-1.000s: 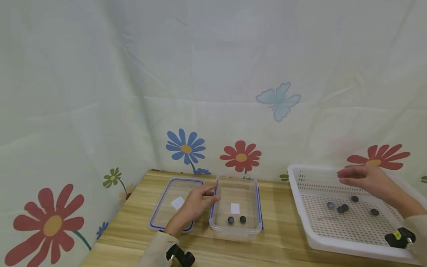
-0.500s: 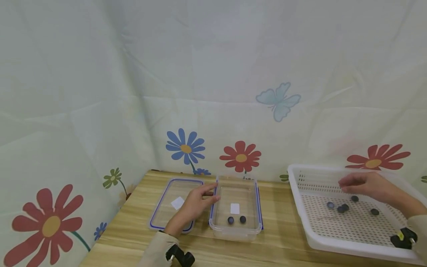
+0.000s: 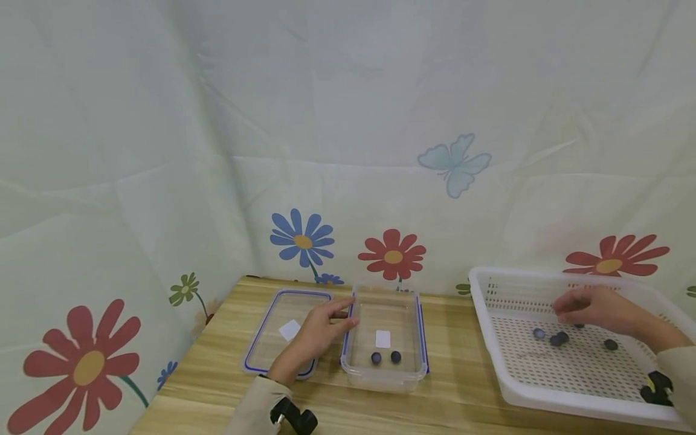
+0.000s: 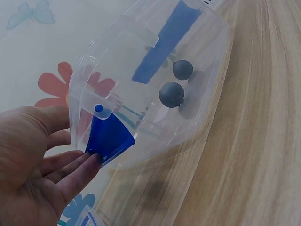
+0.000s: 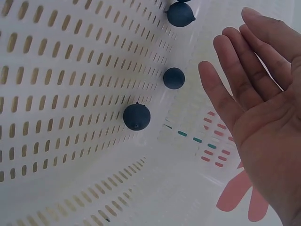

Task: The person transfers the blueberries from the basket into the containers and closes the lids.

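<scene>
A clear plastic food container (image 3: 385, 382) with blue side clips stands on the table; two blueberries (image 3: 376, 358) lie at its near end. My left hand (image 3: 318, 332) rests against its left side, fingers nearly straight, fingertips touching the blue clip (image 4: 109, 139) in the left wrist view. On the right, a white perforated basket (image 3: 496, 356) holds several blueberries (image 3: 539, 333). Over the basket's back part hovers my right hand (image 3: 600, 311), fingers loosely bent, nothing in its grasp. In the right wrist view its fingertips are apart from the nearest blueberry (image 5: 174, 78). One blueberry is partly hidden beneath this hand.
Left of the container lies its clear lid (image 3: 266, 320) with a blue seal, partly behind my left hand. A wooden table (image 3: 451, 362) carries everything. Behind it hangs a pale curtain (image 3: 348, 121) printed with flowers and a butterfly.
My right hand has come down lower into the basket, its fingers bending slightly, and now partly covers one blueberry. The left hand and the container have stayed still.
</scene>
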Demonstrator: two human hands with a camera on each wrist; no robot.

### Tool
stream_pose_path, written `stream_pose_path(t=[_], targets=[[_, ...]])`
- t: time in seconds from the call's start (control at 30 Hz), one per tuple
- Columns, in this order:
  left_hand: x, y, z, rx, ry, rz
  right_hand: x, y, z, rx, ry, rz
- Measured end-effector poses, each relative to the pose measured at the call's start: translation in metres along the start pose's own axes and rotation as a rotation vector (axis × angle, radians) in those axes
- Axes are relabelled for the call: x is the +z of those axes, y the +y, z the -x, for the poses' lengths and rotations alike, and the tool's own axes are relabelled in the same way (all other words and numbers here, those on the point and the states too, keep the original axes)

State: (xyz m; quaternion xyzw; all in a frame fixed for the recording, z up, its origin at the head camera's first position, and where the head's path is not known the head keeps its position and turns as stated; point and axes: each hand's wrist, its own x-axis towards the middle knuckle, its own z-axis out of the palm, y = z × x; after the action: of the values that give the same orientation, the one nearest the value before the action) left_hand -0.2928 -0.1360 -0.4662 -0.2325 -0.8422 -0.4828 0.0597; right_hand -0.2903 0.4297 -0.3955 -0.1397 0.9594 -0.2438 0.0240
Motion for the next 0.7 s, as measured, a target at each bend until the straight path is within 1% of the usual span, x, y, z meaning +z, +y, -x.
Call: stream_pose_path(t=[0.17,0.33,0.53,0.7], targets=[[0.0,0.0,0.001,0.001,-0.003,0.002,0.002,0.001,0.002,0.0,-0.049,0.009],[-0.002,0.002,0.002,-0.01,-0.002,0.011,0.006,0.003,0.003,0.034,-0.112,0.029],[-0.002,0.003,0.002,-0.013,0.001,0.001,0.01,0.004,0.002,0.053,-0.125,0.044],[-0.002,0.001,0.004,-0.013,0.001,-0.004,0.015,0.006,0.001,0.105,-0.147,0.05]])
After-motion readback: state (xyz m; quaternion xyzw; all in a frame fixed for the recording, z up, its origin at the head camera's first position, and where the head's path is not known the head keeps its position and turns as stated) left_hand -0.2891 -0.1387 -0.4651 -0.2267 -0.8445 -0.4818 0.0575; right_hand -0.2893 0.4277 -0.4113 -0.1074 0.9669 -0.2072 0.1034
